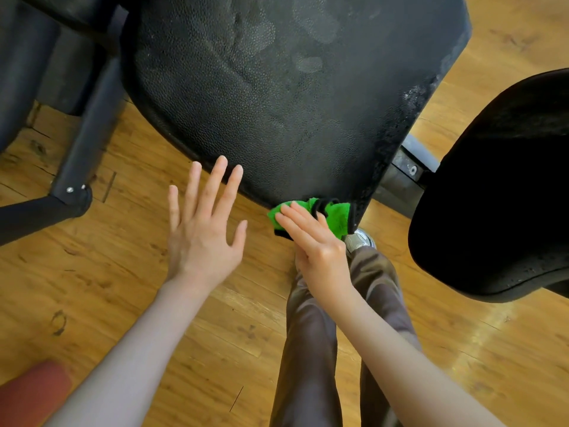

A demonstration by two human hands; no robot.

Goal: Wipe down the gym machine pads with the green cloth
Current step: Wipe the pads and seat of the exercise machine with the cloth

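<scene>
A large black textured gym pad fills the upper middle, with damp streaks across its surface. The green cloth, edged in black, lies against the pad's near lower edge. My right hand presses the cloth onto that edge with straight fingers laid flat over it. My left hand hovers spread wide with straight fingers, its fingertips at the pad's near rim and nothing in it. A second black pad sits at the right.
Black metal frame legs stand at the left on the wooden floor. A grey metal bracket joins the two pads. My trouser legs and a shoe are below the cloth. A red object shows at bottom left.
</scene>
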